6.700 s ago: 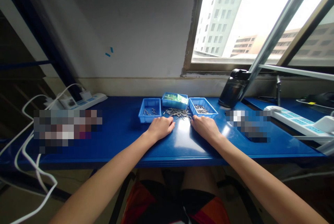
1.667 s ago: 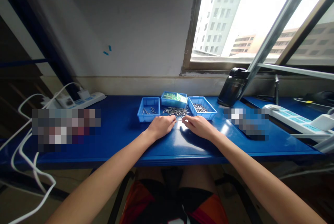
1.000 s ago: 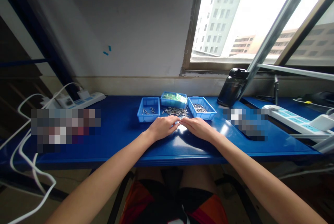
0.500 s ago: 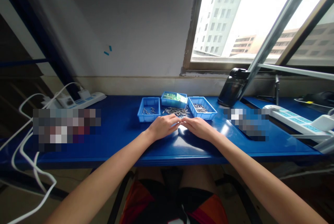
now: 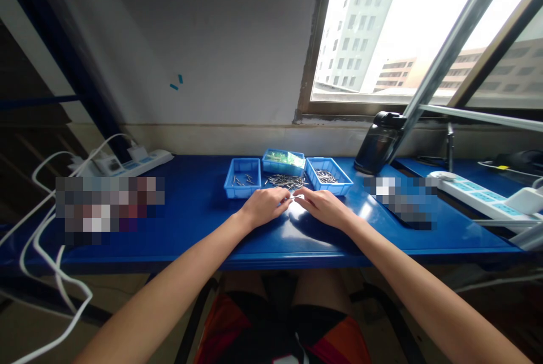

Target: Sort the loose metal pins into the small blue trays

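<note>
Parted slightly at the fingertips since almost meeting a moment ago, probably mid-handling, with a thin piece [image 5: 292, 199] between left hand [image 5: 263, 206] and right hand [image 5: 326, 206], pinching grip impossible to tell, before the metal pile [image 5: 285, 181] on the worktop [image 5: 190, 211].

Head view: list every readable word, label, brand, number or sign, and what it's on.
None readable.
Green packet in rear blue bin: any print too small to read.
Black bottle: no legible marking.
Left power strip, right power strip: any markings too small.
Left pixelated area, right pixelated area: any text there is blurred out.
</note>
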Demonstrator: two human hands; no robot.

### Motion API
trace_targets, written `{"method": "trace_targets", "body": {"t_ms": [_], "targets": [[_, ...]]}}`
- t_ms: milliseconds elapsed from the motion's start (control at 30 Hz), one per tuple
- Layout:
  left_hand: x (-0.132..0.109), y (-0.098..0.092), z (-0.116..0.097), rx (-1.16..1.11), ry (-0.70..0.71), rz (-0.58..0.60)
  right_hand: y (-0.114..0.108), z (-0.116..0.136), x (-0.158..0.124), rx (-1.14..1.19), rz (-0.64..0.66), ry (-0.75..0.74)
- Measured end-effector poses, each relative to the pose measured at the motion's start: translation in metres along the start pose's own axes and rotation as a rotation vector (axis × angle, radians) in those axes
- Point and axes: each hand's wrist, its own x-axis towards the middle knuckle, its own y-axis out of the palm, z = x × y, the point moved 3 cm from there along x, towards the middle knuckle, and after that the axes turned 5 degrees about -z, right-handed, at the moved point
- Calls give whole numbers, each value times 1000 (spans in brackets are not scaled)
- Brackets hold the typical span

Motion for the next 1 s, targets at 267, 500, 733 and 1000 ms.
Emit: {"method": "trace_targets", "body": {"t_ms": [267, 500, 733, 1000], "targets": [[0, 0, 2, 27, -66, 10, 2, -3, 1, -58, 19, 14], [0, -2, 1, 58, -88, 12, 4, -8, 1, -90, 26, 54], [1, -1, 2, 65, -80, 9, 2, -6, 1, -113, 46, 60], [-1, 0, 3, 47, -21, -9, 3, -5, 0, -85, 34, 38]]}}
